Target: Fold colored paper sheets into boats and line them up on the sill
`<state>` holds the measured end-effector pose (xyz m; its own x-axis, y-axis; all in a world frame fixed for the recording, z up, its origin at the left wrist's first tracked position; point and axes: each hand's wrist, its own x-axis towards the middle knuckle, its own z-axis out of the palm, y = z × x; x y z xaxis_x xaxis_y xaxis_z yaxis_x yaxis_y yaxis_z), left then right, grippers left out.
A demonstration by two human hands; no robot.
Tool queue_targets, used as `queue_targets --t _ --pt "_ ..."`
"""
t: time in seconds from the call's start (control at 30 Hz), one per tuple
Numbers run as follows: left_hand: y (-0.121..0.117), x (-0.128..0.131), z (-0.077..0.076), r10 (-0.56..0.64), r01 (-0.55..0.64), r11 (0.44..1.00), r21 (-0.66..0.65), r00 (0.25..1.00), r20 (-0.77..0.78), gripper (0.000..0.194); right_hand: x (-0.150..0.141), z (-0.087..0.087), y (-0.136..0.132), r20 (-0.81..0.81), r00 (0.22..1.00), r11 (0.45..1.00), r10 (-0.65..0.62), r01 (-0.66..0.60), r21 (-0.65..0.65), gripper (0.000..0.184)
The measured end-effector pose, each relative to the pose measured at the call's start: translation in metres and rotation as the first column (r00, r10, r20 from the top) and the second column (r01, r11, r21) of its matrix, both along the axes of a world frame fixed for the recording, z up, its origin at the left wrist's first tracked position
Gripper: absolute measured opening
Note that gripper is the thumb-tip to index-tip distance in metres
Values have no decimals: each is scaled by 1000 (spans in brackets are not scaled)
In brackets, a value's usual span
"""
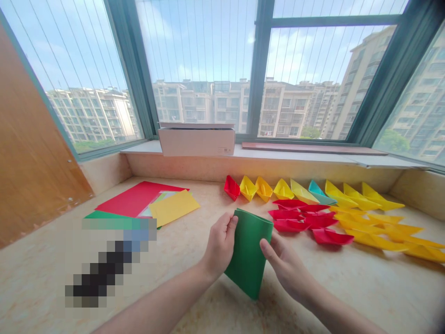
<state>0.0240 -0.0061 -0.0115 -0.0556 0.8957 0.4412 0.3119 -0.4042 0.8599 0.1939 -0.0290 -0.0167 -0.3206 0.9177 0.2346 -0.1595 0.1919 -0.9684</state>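
So, we'd say we're partway through folding here: the green sheet is doubled over and tipped up in both hands, above the middle of the table and well forward of the back edge. Our left hand has its left side pinched near the top, and our right hand has the right side between thumb and fingers, so each grip is on paper and neither is free. Can't tell whether the bottom corner touches down. Our guess is that the next move calls for squaring up the layers, laying the thing flat and running a thumb firmly along the crease, because a sloppy edge would probably throw off later folds. As for the surroundings, a row of folded boats runs along the back edge, including a teal boat, with red boats just beyond our right hand and yellow boats out toward the right edge. Those red ones are the likely snag: swing right and we'd probably knock them. Toward the back left corner lie loose sheets, a red sheet and a yellow sheet among them, with a pixelated patch nearer us that we can't make out. Past the back edge, a white box sits on the ledge, well out of reach of trouble.
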Motion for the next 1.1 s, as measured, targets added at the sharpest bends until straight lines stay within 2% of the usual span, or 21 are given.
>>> queue_targets --t 0.2,0.33,0.53,0.77,1.1 --pt "-1 0 1 -28 29 996 81 1000 -10 27 2 -10 2 -41 998 998 -57 56 -11 42" --pt "1 -1 0 -51 52 989 138 999 -14 35 4 -15 4 -45 998 999 -35 35 5 40" --pt "3 -2 -3 -34 39 991 127 998 -43 42 7 -15 4 -16 998 998 -58 59 33 38" --pt "2 -2 0 -39 45 989 144 998 -45 44 4 -12 6 -38 998 999 -41 41 9 36" --pt "1 -1 0 -72 72 995 69 997 -6 44 3 -14 10 -12 993 993 -120 120 13 35"
